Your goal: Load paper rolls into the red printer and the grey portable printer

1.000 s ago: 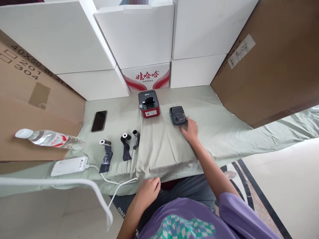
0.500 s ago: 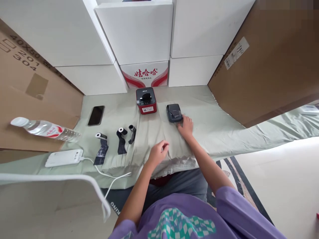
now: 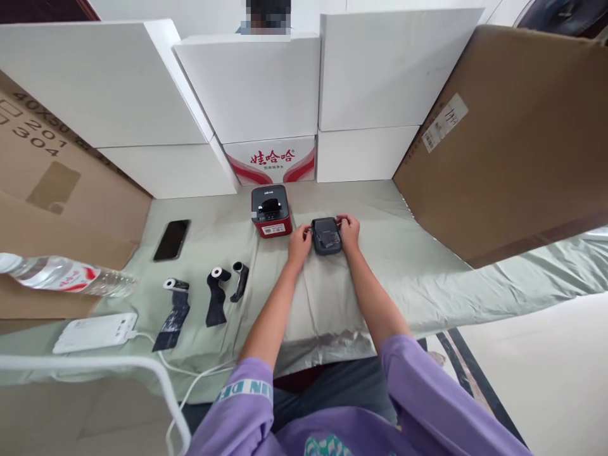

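A small dark square device, which looks like a portable printer, lies on the cloth-covered table. My left hand is at its left side, with the fingers closed at the edge. At the upper right side, my right hand has its fingers bent against the device, so it is gripped between both hands. Just left of my left hand stands a red and black box-shaped device with a small black object on its top.
Left lie a phone, several rolls of dark film, a water bottle and a white power bank with a cable. White boxes line the back, with a person's head behind them. A cardboard panel stands right.
My left hand has moved forward and right to the dark device's left side. My right hand has shifted up along its right side. The camera view has tilted up.
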Demonstrator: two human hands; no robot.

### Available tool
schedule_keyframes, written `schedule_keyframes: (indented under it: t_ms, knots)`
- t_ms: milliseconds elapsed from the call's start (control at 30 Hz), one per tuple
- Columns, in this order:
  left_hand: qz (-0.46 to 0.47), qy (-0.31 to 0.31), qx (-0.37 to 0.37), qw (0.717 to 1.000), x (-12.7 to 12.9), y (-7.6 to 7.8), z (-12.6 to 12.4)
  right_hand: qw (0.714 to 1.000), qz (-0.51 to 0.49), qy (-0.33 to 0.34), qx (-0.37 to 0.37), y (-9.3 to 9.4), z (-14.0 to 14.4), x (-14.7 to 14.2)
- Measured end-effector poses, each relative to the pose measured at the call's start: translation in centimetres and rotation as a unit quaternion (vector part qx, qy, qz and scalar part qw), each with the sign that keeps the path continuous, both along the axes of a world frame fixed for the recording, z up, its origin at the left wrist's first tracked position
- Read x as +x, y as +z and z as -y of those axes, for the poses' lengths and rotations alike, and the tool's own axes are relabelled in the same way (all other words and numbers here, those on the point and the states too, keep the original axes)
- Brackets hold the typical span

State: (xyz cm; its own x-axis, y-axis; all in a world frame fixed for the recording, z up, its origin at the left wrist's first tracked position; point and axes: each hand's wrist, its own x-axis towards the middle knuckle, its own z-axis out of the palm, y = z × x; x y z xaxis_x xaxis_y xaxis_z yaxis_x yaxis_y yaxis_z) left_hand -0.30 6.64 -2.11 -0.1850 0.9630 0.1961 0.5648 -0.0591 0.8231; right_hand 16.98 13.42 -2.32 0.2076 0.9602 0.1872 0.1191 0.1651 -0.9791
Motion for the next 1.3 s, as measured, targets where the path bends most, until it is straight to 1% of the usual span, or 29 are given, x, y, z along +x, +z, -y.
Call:
schedule_keyframes:
  t_ms: [100, 200, 333, 500, 700, 833, 1300]
  knots:
    - [-0.005, -0.007, 0.034, 0.999, -0.1, -0.8, 0.3, 0.999, -0.04, 0.005, -0.002, -0.8, -0.8, -0.3]
    - [-0.024, 0.003, 0.053, 0.998, -0.1, -0.6, 0.9, 1.0, -0.019, 0.018, -0.006, -1.3, -1.1, -0.1]
    - [-0.064, 0.014, 0.02, 0.998, 0.0, -0.2, 1.8, 1.0, -0.004, 0.017, -0.005, -1.7, -1.4, 0.0]
    - [-0.112, -0.005, -0.02, 0.994, 0.1, 0.0, 2.8, 1.0, 0.005, 0.016, -0.005, -1.9, -1.5, -0.2]
    - [-0.145, -0.005, -0.046, 0.988, 0.3, 0.6, 2.4, 0.999, -0.025, -0.024, -0.02, -2.1, -1.2, -0.3]
    - [-0.153, -0.004, -0.07, 0.986, 0.4, 1.0, 2.2, 0.999, -0.028, -0.031, -0.023, -2.1, -1.3, -0.4]
    - [-0.142, -0.002, -0.053, 0.989, 0.2, 0.6, 2.3, 0.999, -0.008, -0.037, -0.014, -1.6, -1.3, -0.5]
